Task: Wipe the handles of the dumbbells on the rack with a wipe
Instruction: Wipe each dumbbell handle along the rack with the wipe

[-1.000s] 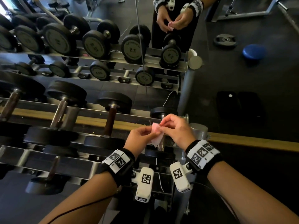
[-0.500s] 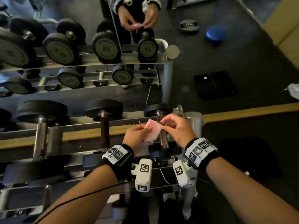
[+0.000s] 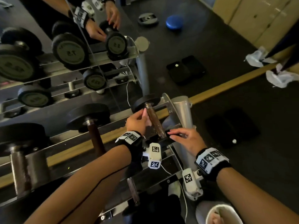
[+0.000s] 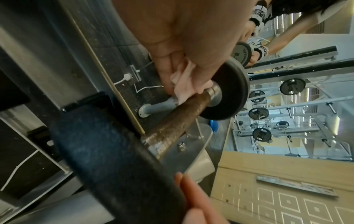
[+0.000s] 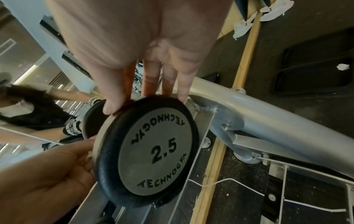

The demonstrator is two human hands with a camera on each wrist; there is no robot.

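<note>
A small 2.5 dumbbell with a brown handle (image 3: 155, 122) lies at the right end of the rack (image 3: 181, 107). My left hand (image 3: 136, 121) holds a pink wipe (image 3: 147, 120) and presses it on the handle's left side, near the far plate (image 3: 146, 101). In the left wrist view the wipe (image 4: 184, 81) is bunched between thumb and fingers against the handle (image 4: 178, 119). My right hand (image 3: 183, 138) rests straight fingers on the rim of the near plate (image 5: 153, 151), thumb on one side, little finger on the other.
Bigger dumbbells (image 3: 90, 117) sit to the left on the same rack. A mirror behind it doubles everything. The rack's silver post (image 5: 268, 119) runs just right of my right hand. White cloths (image 3: 280, 78) and black mats (image 3: 231, 126) lie on the floor.
Both hands held the wipe above the handle before. My right hand has let go and dropped onto the near plate; my left hand has brought the wipe down against the handle.
</note>
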